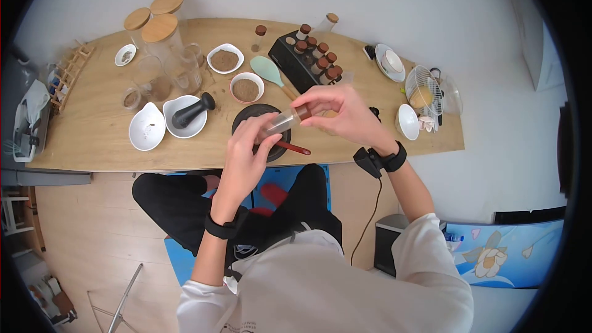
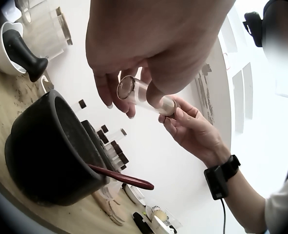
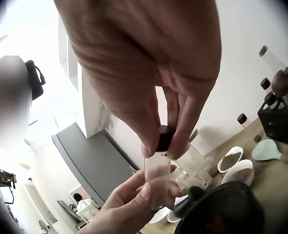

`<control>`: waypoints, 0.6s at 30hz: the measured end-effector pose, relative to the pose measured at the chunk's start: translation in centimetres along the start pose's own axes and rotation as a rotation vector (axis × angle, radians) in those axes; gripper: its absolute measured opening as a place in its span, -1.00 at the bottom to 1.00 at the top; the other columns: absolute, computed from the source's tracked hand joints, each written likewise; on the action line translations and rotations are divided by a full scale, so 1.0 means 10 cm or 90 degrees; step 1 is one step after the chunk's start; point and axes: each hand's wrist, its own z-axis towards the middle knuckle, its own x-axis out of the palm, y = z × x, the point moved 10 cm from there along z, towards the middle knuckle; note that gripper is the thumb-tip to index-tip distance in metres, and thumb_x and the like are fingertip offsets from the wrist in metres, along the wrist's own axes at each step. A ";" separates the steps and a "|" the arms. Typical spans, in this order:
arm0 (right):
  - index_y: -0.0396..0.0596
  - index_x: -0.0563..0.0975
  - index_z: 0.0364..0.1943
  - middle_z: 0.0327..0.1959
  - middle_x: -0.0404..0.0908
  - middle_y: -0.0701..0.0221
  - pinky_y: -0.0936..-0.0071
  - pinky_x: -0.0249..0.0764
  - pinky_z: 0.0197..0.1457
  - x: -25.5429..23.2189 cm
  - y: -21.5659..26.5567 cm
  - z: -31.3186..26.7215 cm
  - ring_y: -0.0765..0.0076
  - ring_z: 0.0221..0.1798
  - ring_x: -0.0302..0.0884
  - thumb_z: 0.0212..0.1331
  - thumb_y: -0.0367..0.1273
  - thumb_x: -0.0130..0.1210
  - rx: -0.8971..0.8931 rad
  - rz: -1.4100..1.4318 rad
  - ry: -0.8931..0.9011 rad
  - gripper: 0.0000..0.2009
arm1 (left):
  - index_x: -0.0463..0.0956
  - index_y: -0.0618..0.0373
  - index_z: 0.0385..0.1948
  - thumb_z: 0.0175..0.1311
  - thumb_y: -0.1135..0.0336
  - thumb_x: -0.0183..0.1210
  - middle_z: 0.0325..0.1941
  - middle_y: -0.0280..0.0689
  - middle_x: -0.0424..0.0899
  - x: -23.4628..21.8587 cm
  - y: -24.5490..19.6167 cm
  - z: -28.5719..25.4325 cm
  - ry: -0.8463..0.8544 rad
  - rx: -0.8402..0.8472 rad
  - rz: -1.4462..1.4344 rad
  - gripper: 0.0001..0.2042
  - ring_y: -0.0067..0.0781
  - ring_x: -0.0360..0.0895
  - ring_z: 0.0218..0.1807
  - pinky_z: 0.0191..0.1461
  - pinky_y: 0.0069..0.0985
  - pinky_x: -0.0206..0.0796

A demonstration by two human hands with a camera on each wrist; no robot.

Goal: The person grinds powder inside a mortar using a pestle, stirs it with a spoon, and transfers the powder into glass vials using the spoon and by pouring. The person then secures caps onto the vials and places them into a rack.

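A clear glass tube (image 1: 281, 124) with a brown cap (image 1: 303, 112) is held tilted above the black mortar (image 1: 250, 115). My left hand (image 1: 248, 151) grips the glass body between thumb and fingers. The cap (image 3: 166, 138) is pinched by the fingertips of my right hand (image 1: 346, 116), and it sits at the tube's mouth. Across the mortar lies a red-brown handle (image 2: 122, 176), below the hands. Through the glass (image 2: 141, 95) in the left wrist view, no filling can be made out.
Bowls of brown powder (image 1: 245, 88), a pale green spatula (image 1: 266, 70) and a black rack (image 1: 293, 61) of capped bottles stand behind the mortar. To the left are a pestle (image 1: 192, 111) in a white bowl and wooden-lidded jars (image 1: 161, 31). A wire basket (image 1: 424, 89) is at the right.
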 end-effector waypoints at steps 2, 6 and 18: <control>-0.26 0.70 0.07 -0.12 0.76 0.36 0.50 0.69 0.10 0.02 0.03 -0.01 0.49 -0.07 0.77 0.26 -0.57 0.40 -0.030 -0.029 0.001 -0.70 | 0.58 0.28 0.19 0.42 0.50 0.29 -0.16 -0.10 0.65 0.07 -0.02 -0.01 0.035 0.001 0.009 -0.67 -0.12 0.59 -0.17 -0.01 -0.26 0.48; -0.26 0.75 -0.07 -0.42 0.78 0.31 0.52 0.58 -0.29 0.02 0.08 -0.04 0.54 -0.37 0.75 0.36 -0.32 0.39 -0.025 -0.146 -0.011 -0.75 | 0.51 0.29 0.23 0.46 0.53 0.20 -0.10 -0.04 0.57 0.18 -0.15 -0.07 0.062 0.051 0.046 -0.66 0.05 0.50 -0.05 0.10 -0.18 0.39; -0.25 0.75 -0.57 -0.74 0.58 0.33 0.47 0.28 -0.52 0.05 0.01 -0.01 0.57 -0.69 0.29 0.59 0.04 0.09 0.093 -0.121 -0.112 -0.33 | 0.46 0.29 0.28 0.55 0.50 0.14 -0.16 -0.15 0.45 0.23 -0.15 -0.25 -0.034 0.080 0.074 -0.67 -0.20 0.45 -0.15 0.07 -0.35 0.39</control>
